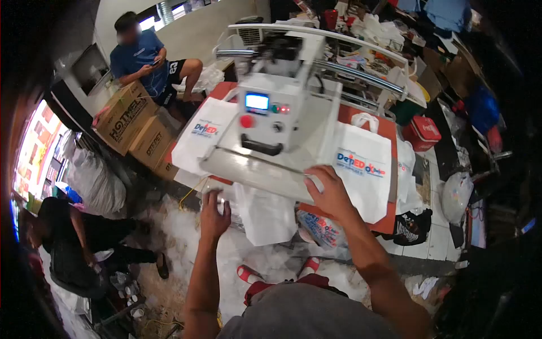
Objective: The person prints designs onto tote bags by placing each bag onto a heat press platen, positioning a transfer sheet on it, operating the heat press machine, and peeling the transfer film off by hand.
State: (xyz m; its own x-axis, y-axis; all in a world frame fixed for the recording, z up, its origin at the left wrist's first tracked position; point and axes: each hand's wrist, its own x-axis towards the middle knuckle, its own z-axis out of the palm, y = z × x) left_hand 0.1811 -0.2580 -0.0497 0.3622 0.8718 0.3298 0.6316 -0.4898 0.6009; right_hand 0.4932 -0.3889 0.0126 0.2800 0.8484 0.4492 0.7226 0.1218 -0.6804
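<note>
A white press machine (265,110) with a lit screen, a red button and a black handle (261,145) stands in the middle, its flat plate (259,169) toward me. Below the plate's front edge hangs a white bag (264,214). My left hand (215,214) is just off the plate's left front corner, fingers apart and holding nothing. At the right front corner is my right hand (328,189), fingers spread near the plate edge. Printed white bags lie on both sides, one at the left (204,133) and one at the right (364,169).
A person (141,62) sits at the back left with a phone, beside stacked cardboard boxes (127,117). Another person in dark clothes (68,243) is at the lower left. A red box (422,133) and a black cloth (413,227) are at the right.
</note>
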